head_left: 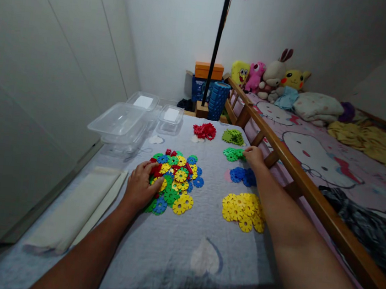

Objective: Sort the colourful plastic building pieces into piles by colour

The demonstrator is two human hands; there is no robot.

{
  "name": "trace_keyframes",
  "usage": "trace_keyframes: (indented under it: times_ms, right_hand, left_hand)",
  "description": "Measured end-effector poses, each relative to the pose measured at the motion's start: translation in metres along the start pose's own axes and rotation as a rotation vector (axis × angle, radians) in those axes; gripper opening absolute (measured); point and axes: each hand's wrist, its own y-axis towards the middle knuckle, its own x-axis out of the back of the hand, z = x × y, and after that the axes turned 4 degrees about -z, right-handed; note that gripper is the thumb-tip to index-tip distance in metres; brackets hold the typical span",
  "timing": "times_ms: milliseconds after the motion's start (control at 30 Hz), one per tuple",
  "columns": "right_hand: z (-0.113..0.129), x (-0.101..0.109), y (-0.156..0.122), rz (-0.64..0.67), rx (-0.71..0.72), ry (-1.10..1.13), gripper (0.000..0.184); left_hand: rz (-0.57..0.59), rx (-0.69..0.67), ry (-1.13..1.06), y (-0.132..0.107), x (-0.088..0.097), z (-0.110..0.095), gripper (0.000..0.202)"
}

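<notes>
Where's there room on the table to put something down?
The biggest bare patch of cloth is at the near end, in front of the mixed pile and yellow pile. A narrower strip runs between the mixed pile and the blue pile. It's crowded under the left hand, and on the right, where the right hand is at the green pile.

The left grip point(141, 186) touches mixed coloured discs point(181, 175); the right grip point(254, 156) meets green discs point(232, 154).
</notes>
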Motion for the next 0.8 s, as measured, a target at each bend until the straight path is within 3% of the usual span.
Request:
trace_keyframes:
  times_ms: [233, 400, 500, 667, 800]
  right_hand:
    - [-0.001, -0.002, -0.002, -0.015, 0.008, -0.060, 0.012]
    - [0.018, 0.008, -0.026, -0.012, 0.096, -0.032, 0.013]
    - [0.039, 0.012, -0.059, 0.113, 0.274, 0.016, 0.015]
    - [0.075, 0.011, -0.137, 0.557, 0.561, -0.134, 0.019]
    - [0.090, 0.004, -0.187, 0.527, 0.658, -0.391, 0.026]
  left_hand:
    - [0.008, 0.005, -0.005, 0.000, 0.001, -0.001, 0.047]
    - [0.029, 0.010, 0.012, 0.001, 0.003, -0.004, 0.049]
    - [0.019, 0.004, 0.005, 0.000, 0.004, -0.004, 0.049]
    - [-0.009, -0.031, -0.052, -0.001, 0.003, -0.005, 0.057]
    - [0.003, -0.048, -0.058, -0.001, 0.003, -0.007, 0.061]
